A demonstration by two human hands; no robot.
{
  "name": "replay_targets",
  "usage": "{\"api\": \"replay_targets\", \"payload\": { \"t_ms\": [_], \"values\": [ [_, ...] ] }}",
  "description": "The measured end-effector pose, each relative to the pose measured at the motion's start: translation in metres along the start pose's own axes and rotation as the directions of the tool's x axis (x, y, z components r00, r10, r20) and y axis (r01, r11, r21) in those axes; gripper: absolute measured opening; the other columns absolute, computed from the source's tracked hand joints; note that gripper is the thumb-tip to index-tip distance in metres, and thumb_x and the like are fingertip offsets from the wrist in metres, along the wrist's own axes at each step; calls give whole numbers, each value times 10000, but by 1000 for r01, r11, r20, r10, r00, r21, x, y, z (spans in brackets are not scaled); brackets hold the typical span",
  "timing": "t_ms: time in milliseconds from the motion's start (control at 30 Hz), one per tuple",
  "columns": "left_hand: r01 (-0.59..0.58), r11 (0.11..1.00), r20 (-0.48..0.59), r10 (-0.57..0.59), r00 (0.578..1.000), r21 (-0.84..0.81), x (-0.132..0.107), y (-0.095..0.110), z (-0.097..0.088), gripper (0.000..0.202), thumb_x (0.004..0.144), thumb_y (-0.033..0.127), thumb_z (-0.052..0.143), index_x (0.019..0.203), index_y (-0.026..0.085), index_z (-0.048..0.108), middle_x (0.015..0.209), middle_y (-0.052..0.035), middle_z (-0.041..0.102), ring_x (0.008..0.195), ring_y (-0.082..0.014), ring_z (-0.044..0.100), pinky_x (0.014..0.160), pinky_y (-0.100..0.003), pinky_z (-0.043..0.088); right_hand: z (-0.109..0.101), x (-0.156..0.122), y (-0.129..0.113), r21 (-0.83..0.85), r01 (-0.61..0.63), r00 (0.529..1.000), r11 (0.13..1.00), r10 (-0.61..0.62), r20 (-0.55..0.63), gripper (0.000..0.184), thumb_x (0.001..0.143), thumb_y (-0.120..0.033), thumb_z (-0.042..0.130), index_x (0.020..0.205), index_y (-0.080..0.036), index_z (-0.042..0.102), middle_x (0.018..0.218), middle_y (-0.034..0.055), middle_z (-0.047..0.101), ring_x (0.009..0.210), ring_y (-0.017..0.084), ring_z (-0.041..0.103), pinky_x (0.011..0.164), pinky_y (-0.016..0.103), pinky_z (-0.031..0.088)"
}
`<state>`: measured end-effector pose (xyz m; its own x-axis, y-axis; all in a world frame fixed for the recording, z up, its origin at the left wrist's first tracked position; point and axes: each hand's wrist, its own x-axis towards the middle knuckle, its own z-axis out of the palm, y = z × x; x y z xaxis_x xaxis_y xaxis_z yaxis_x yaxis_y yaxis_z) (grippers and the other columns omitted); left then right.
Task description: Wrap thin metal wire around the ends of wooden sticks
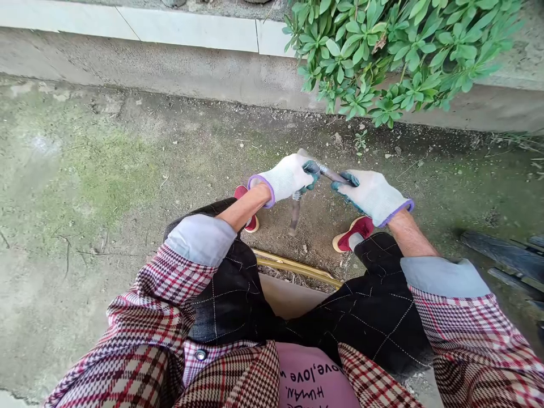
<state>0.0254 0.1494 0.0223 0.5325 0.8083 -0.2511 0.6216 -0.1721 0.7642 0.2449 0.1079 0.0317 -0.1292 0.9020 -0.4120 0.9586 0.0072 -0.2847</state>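
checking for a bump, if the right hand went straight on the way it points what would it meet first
The right hand points left along the tool it grips; next it would likely meet the left hand, though depth is unclear.

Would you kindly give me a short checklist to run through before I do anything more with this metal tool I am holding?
1. Gloves on: ok. The left hand and right hand are both gloved.
2. Grip: ok. The left hand wraps the metal tool; the right hand pinches its far end.
3. Hanging part away from feet: ok. It points down between the red shoes and touches neither.
4. Tool's working end and condition: cannot tell. The gloves hide much of it.
5. Room in front: ok. The bush stands beyond the hands, apart from them.
6. Footing: not ok. Sticks lie on the ground just behind the shoes.
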Motion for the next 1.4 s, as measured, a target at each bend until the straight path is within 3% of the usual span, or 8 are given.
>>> {"api": "replay_targets", "payload": {
  "t_ms": [167, 367, 533, 700, 900, 1033, 1167, 1400],
  "values": [
    [-24, 922, 39, 43, 998, -386, 3, -1, 14, 348, 753, 16, 547, 988, 134, 775, 843, -5, 743, 655, -93, 614, 667, -233, 529, 10, -2, -6, 521, 78, 991, 850, -8, -135, 493, 805, -282, 655, 1291, -200, 661, 827, 25, 698, 605, 169, 576, 562, 301, 463],
    [-8, 842, 52, 43, 998, -540, 1, 4, 10, 265, 760, 9, 579, 905, 133, 762, 775, 1, 728, 629, -90, 620, 624, -224, 519, 1, -19, -25, 886, -17, 1000, 463, 28, 5, 271, 799, -421, 754, 946, -245, 609, 578, -75, 449, 420, 91, 368, 323, 225, 322],
    [-107, 840, -67, 85, 994, -532, 5, 4, -4, 213, 730, -2, 620, 832, 125, 757, 795, -3, 738, 714, -105, 662, 750, -251, 550, -12, -33, -33, 934, -42, 999, 354, 34, 32, 398, 743, -491, 844, 835, -247, 544, 585, -76, 447, 412, 76, 374, 274, 199, 317],
    [-83, 848, -225, -43, 974, -523, 18, -11, -2, 337, 710, -50, 567, 961, 95, 738, 1007, -70, 782, 913, -140, 702, 940, -315, 566, -21, -41, -27, 956, -25, 999, 291, 34, 16, 390, 774, -517, 849, 919, -258, 595, 584, -74, 445, 394, 74, 347, 266, 201, 306],
    [-123, 859, -117, 74, 990, -497, 11, -10, 32, 705, 614, 5, 757, 1305, 98, 652, 1319, -153, 705, 1150, -228, 673, 1058, -382, 526, -36, -61, -26, 971, 42, 998, 234, -59, -29, 315, 860, -497, 782, 1022, -268, 638, 583, -65, 458, 392, 85, 328, 282, 227, 285],
    [-53, 845, 62, 101, 993, -532, -6, 14, 50, 528, 654, 140, 840, 1157, 89, 684, 1117, -115, 745, 1003, -213, 684, 942, -364, 556, -40, -73, -26, 980, 41, 995, 197, -101, -21, 349, 875, -480, 766, 1144, -282, 666, 558, -69, 430, 395, 106, 316, 304, 252, 247],
    [81, 765, 176, 42, 984, -638, -12, 31, 45, 158, 761, 129, 756, 900, 108, 683, 873, -52, 730, 834, -161, 662, 851, -332, 558, -42, -81, -25, 993, 62, 985, 103, -164, -44, 377, 867, -517, 764, 1154, -281, 700, 552, -70, 396, 383, 106, 272, 290, 259, 196],
    [94, 591, 86, -41, 995, -801, -14, 33, 20, 340, 799, 270, 804, 1088, 131, 692, 936, -74, 748, 879, -180, 703, 871, -349, 589, -49, -89, -23, 995, 77, 980, 55, -189, -66, 265, 911, -498, 733, 1036, -266, 710, 557, -58, 396, 389, 104, 289, 274, 248, 207]
  ]
}}
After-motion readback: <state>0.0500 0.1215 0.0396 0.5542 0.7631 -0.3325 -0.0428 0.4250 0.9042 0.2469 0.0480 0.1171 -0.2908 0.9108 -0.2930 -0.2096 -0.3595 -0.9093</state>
